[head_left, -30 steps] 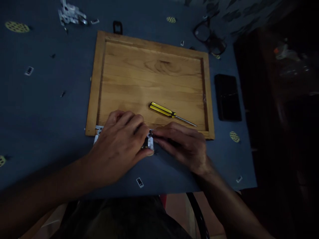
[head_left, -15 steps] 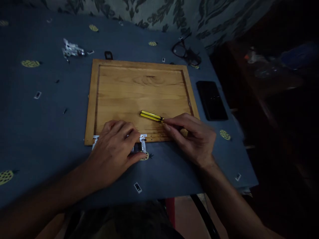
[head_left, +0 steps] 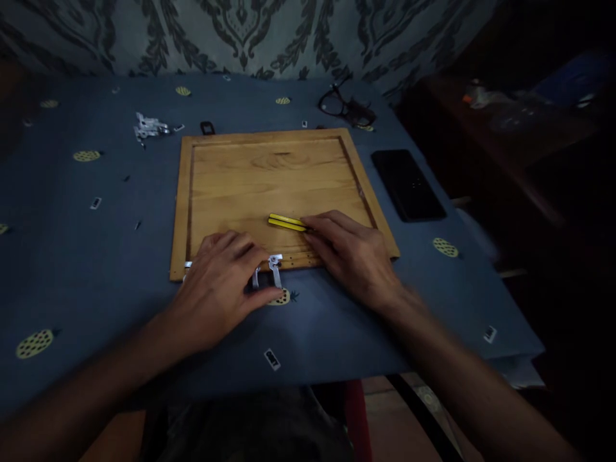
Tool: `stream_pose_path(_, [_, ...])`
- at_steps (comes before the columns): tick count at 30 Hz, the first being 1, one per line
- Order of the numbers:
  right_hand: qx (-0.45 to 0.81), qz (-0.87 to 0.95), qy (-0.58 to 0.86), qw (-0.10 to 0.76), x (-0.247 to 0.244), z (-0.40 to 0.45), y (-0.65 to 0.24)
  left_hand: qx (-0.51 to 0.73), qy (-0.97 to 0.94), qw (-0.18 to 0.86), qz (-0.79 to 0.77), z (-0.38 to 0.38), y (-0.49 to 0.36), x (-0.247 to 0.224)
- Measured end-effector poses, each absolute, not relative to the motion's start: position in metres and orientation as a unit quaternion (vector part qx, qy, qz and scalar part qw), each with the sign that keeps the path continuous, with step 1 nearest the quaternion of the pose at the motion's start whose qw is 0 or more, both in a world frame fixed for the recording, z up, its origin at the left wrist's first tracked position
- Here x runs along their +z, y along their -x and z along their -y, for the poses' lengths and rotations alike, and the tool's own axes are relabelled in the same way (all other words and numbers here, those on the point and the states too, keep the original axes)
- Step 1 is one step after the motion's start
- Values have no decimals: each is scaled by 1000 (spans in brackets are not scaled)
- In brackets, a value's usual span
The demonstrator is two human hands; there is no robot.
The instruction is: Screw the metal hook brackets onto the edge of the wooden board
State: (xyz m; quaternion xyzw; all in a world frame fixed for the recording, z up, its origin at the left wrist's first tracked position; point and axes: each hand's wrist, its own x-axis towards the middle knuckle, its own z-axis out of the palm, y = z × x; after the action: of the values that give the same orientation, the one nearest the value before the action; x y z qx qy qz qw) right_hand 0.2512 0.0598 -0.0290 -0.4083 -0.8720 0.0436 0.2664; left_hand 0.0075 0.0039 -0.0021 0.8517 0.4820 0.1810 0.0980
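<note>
My left hand [head_left: 219,292] is curled over a metal hinge [head_left: 276,273] at the near edge of a framed wooden cabinet door [head_left: 274,176]. Its thumb lies beside the hinge arm, and the fingers cover much of the metal. Another bit of bright metal shows left of the hand; what it belongs to is hidden. Low over the door, my right hand [head_left: 359,256] pinches one end of a slim yellow-and-black screwdriver [head_left: 287,222] between thumb and fingers. Its handle points left, and the tip is hidden by the hand. Small dark holes dot the door's near edge between the hands.
A pile of metal hinge parts [head_left: 151,126] lies back left, with small dark screws [head_left: 138,225] nearer. A black square ring [head_left: 207,128] sits behind the door. Glasses [head_left: 346,108] lie back right, and a black phone [head_left: 408,185] is beside the door's right edge.
My right fingers have closed further over the screwdriver's end, hiding more of it. The left hand stays at the hinge. The camera view has tilted up, showing more of the wall.
</note>
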Motion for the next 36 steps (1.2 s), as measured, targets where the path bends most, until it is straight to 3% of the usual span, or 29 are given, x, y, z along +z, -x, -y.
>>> stream_pose_path(11, [22, 875, 457, 159, -26, -64, -248, 173, -842, 103, -501, -4, -9, 2])
stream_pose_path(14, [12, 864, 455, 217, -25, -64, -251, 167, -837, 119, -507, -4, -8, 3])
stream_pose_path(19, [7, 794, 448, 411, -16, -58, -255, 176, -835, 134, -504, -7, -6, 3])
stream_pose_path(21, [51, 745, 442, 496, -9, -52, -252, 181, -835, 138, -501, -7, -5, 3])
stream_pose_path(24, [215, 655, 404, 602, 4, -47, -246, 177, -833, 149, -502, -8, -4, 3])
stream_pose_path(29, [433, 611, 326, 577, 16, -55, -236, 183, -835, 152, -496, -8, -3, 3])
stream_pose_path(36, [441, 607, 286, 596, -1, -46, -218, 194, -840, 140, -486, -7, -3, 0])
